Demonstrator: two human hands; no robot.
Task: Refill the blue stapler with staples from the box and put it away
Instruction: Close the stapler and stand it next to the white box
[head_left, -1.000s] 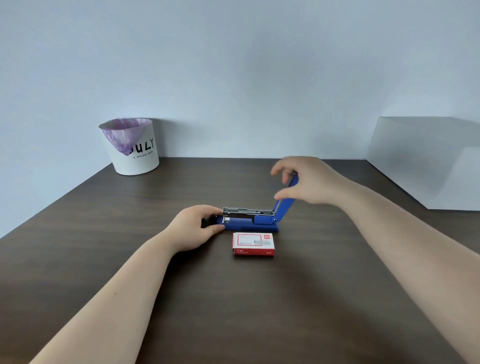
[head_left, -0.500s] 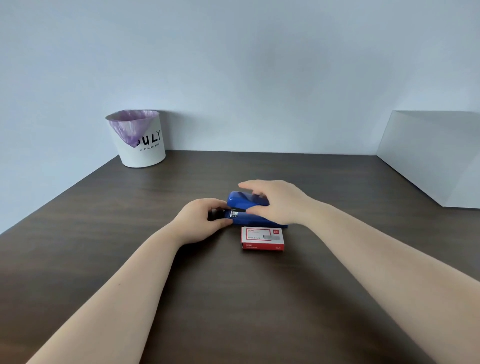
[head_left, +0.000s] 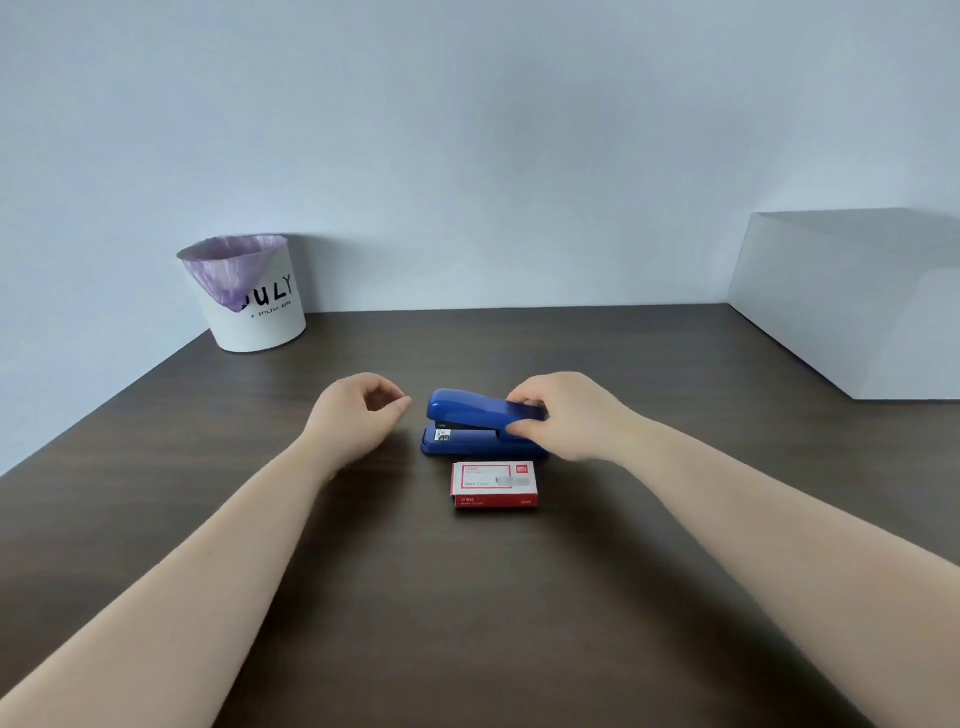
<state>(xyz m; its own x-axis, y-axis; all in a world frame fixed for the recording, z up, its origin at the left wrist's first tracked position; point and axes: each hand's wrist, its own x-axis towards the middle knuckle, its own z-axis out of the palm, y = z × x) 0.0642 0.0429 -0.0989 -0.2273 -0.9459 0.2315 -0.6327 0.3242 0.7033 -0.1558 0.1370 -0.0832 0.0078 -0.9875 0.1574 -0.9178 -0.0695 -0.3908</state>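
Blue stapler (head_left: 480, 423) is lying closed on dark worktop (head_left: 467, 597), approx. centre, nose pointing to 9 o'clock. Its rear end is being gripped by right hand (head_left: 569, 415), fingers (head_left: 522, 400) above, thumb on near side. Left hand (head_left: 358, 415) is being held just beside stapler at 9 o'clock, not touching; fingers loosely curled, nothing held. Staple box (head_left: 493, 484), red/white, is lying shut at 6 o'clock, just beside stapler. White bin (head_left: 249, 296) w/ purple liner is standing at approx. 10 o'clock, far corner.

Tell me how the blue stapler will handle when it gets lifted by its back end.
The stapler looks rigid, so no flopping. Its flat base should resist tipping. Its glossy top may be slippery. The right hand grips only the rear, so the front may dip.
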